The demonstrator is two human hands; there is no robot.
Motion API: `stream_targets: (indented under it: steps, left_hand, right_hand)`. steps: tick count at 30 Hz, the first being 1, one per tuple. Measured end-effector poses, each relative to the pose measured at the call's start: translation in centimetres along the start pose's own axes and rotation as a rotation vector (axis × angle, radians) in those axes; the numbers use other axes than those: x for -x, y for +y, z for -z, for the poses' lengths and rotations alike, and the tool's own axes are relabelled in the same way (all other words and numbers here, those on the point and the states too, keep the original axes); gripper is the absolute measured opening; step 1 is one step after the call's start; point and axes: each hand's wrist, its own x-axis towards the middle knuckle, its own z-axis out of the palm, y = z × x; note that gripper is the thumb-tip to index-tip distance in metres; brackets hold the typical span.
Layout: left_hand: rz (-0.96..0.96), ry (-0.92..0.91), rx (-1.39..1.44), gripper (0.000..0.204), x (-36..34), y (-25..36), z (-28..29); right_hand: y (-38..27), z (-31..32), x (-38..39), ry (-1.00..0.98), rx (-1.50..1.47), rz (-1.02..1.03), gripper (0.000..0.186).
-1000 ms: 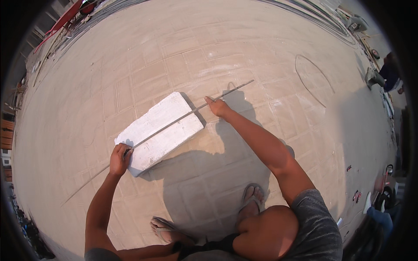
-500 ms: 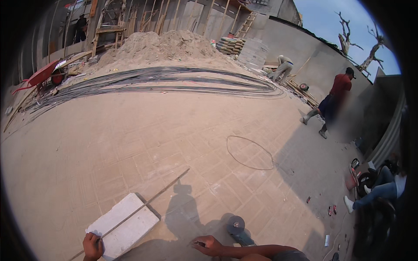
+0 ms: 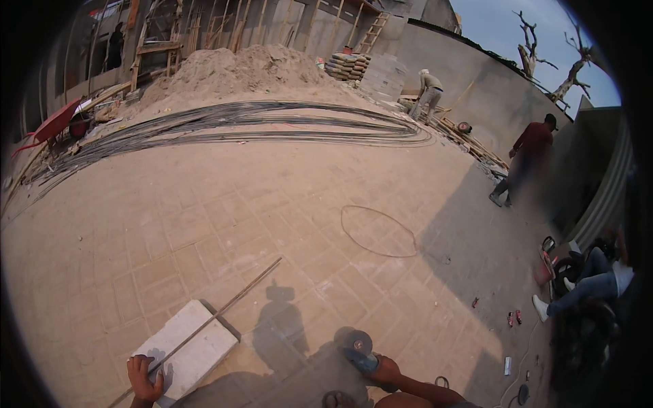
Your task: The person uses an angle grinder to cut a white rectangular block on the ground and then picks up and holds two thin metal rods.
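Note:
A thin steel rod [image 3: 228,307] lies slantwise across a pale rectangular block [image 3: 197,347] at the lower left. My left hand [image 3: 144,382] is at the block's near left edge, its fingers closed over the rod. To the right, my right hand [image 3: 386,370] is wrapped round the body of an angle grinder [image 3: 368,362]. The grinder's round disc [image 3: 357,342] points away from me, close to the paved ground. My palm hides the back part of the grinder.
A wire loop [image 3: 378,255] lies on the paving [image 3: 272,190] ahead. Long bundled steel bars [image 3: 272,124] stretch across the back, before a sand heap [image 3: 252,71]. A red wheelbarrow [image 3: 58,124] stands far left. People walk, bend and sit along the right side.
My right hand has moved right, from beside the grinder onto its body, and closed round it. The left hand stays at the rod. A person at the right has walked on a little.

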Motion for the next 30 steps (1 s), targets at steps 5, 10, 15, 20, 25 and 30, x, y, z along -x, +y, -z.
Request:
stream_targets:
  steps: [5, 10, 15, 20, 25, 30]
  left_hand:
    - [-0.270, -0.102, 0.304, 0.028, -5.0, 10.9, -4.3]
    - [0.089, -0.718, 0.816, 0.041, -6.8, 25.3, -8.7]
    - [0.380, -0.806, 1.197, 0.072, -7.7, 35.5, -12.9]
    - [0.424, -0.659, 1.269, 0.076, -8.8, 38.1, -12.6]
    - [0.312, -1.029, 1.490, 0.058, -10.7, 35.9, -12.7]
    - [0.385, -0.764, 1.321, 0.072, -10.0, 37.1, -13.5]
  right_hand:
    - [3.3, -2.0, -3.3, -0.137, -0.305, 0.143, 0.076]
    - [-7.8, 0.1, -1.9, -0.087, -0.489, 0.323, 0.078]
    - [-17.1, 2.5, 0.1, -0.039, -1.079, 0.436, 0.061]
    - [-18.4, 5.9, 0.6, -0.521, -1.516, 0.372, 0.056]
    - [-17.6, 6.6, 0.0, -0.697, -1.747, 0.433, 0.063]
    - [-19.3, 8.4, 0.2, -0.398, -1.583, 0.270, 0.065]
